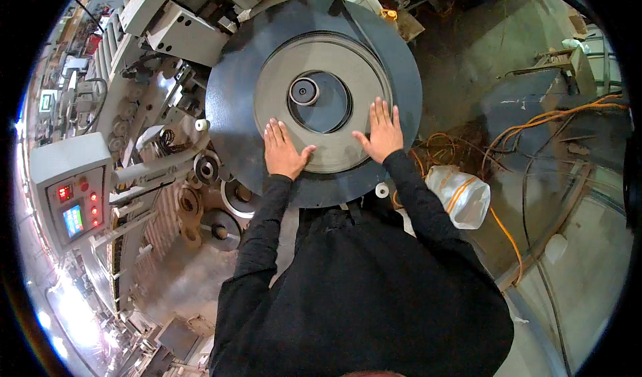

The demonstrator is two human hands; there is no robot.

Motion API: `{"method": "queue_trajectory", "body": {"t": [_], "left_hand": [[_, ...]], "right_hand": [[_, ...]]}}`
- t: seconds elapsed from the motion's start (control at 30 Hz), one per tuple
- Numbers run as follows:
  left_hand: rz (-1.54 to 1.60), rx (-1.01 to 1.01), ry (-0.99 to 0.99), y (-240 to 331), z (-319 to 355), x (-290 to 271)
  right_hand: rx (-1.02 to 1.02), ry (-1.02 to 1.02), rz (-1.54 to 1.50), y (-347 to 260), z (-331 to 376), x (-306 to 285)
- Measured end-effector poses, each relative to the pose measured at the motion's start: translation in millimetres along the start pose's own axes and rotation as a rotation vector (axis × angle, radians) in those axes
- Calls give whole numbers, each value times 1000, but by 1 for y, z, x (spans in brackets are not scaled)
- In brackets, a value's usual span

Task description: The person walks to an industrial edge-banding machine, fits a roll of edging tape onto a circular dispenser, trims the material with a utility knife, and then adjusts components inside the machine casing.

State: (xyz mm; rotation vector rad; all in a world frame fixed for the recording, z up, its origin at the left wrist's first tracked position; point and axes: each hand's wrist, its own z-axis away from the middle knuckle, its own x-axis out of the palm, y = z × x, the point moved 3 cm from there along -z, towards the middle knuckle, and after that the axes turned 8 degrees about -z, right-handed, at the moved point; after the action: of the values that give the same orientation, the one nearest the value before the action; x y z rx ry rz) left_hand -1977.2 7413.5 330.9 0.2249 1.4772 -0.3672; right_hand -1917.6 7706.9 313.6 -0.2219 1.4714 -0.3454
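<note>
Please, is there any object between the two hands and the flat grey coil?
Nothing visible stands in between. The left hand and the right hand, bare and flat, appear to rest directly on the grey coil, near its outer edge. The small round hub sits within the coil's opening, away from both hands.

You're in an industrial workshop.
At your left is a control box (73,155) with a lit screen (73,221) and red lights (94,210); ahead, a large grey disc (231,109); rightward, loose orange cables (574,111).
</note>
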Motion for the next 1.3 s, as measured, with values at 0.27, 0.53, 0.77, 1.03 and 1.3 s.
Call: {"method": "queue_trajectory", "body": {"t": [0.27, 0.53, 0.77, 1.03, 1.3], "left_hand": [[5, -72, -456, 97, 27, -51], [31, 13, 43, -12, -19, 3], [-61, -51, -98, 27, 9, -14], [276, 25, -323, 98, 14, -58], [-32, 90, 49, 5, -5, -7]], "right_hand": [[-144, -59, 198, 26, -131, -30], [62, -53, 5, -30, 10, -14], [-55, -32, 28, -9, -27, -9], [-150, 64, 217, -10, -135, -40], [73, -155, -37, -35, 32, -10]]}}
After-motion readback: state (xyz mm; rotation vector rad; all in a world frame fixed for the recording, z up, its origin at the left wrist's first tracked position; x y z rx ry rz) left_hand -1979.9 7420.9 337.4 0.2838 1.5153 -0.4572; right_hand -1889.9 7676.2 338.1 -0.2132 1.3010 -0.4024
